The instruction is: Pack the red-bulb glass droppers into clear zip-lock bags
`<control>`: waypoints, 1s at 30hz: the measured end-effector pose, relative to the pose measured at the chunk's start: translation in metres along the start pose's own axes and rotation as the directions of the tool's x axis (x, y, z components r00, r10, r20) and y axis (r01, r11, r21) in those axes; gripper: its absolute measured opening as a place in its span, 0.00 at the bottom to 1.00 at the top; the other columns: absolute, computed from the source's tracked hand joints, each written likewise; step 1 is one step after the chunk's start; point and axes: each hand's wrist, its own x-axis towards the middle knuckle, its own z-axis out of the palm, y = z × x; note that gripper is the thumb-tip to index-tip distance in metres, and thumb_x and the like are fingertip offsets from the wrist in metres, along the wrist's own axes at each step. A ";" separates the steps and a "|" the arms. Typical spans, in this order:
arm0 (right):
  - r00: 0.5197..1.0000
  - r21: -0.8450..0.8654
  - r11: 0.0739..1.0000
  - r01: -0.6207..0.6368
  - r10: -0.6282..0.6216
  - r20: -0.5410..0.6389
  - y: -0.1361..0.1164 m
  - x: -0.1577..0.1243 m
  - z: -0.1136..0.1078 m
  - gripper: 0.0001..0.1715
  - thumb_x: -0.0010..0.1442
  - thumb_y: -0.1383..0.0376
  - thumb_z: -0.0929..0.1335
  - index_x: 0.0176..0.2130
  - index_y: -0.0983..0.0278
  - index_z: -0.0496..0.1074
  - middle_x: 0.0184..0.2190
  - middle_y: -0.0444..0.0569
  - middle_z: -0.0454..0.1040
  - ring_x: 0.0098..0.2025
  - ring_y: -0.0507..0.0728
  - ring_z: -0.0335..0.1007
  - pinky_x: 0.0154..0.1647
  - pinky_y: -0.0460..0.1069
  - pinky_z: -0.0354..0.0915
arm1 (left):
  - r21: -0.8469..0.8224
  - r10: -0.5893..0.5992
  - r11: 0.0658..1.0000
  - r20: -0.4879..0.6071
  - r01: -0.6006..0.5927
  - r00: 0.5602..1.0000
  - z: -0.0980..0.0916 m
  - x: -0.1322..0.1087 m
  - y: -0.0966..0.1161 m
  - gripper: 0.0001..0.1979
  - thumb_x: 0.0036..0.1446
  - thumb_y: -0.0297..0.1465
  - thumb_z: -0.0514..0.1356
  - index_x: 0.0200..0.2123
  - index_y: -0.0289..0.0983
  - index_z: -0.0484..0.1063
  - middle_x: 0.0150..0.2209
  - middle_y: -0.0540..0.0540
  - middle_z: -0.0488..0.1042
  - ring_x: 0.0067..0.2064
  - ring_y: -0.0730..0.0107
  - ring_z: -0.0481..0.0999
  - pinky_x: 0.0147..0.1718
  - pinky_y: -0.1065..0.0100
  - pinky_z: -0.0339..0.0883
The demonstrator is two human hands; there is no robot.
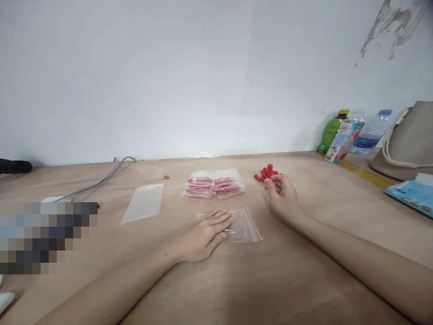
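My left hand (211, 232) lies flat, fingers stretched out, on a clear zip-lock bag (241, 227) and hides part of it. The bag's red-lined seal faces right. My right hand (282, 194) is closed in a pinch at a small heap of red round-headed pegs (259, 178). One red peg (269, 168) stands upright out of its fingertips. Beyond my left hand, two overlapping stacks of zip-lock bags with red pegs inside (199, 186) lie side by side. A stack of flat zip-lock bags (145, 203) rests farther left.
Bottles (368, 133) and a drink carton (340, 142) stand by the wall at right, beside a grey drawstring bag (406, 140). A blue packet (411, 196) lies at the right edge. A grey cable (98, 180) crosses the left side, near a blurred-out object (43, 237).
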 end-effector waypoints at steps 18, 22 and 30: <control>0.912 0.273 0.872 -0.407 0.373 0.170 -0.024 -0.033 -0.004 0.29 0.47 0.56 0.68 0.41 0.59 0.48 0.23 0.35 0.63 0.19 0.50 0.67 0.20 0.46 0.68 | 0.012 -0.014 1.000 0.070 0.013 0.997 -0.002 -0.004 -0.002 0.27 0.63 0.40 0.44 0.62 0.40 0.43 0.63 0.45 0.41 0.64 0.63 0.41 0.60 0.56 0.39; 0.907 0.268 0.867 -0.420 0.396 0.141 -0.021 -0.032 -0.006 0.28 0.47 0.58 0.68 0.39 0.59 0.48 0.22 0.34 0.63 0.18 0.49 0.67 0.20 0.46 0.67 | 0.009 0.004 1.000 0.058 -0.004 0.998 -0.001 -0.004 -0.002 0.26 0.63 0.40 0.45 0.62 0.40 0.43 0.63 0.45 0.41 0.64 0.62 0.41 0.60 0.55 0.40; 0.805 0.424 0.689 -0.588 0.447 0.390 -0.023 -0.040 0.000 0.17 0.52 0.57 0.65 0.37 0.59 0.53 0.22 0.40 0.69 0.25 0.53 0.72 0.29 0.51 0.69 | -0.054 -0.009 0.999 -0.023 0.008 1.000 0.001 -0.005 -0.002 0.28 0.62 0.38 0.48 0.62 0.41 0.42 0.63 0.45 0.44 0.63 0.61 0.44 0.59 0.54 0.43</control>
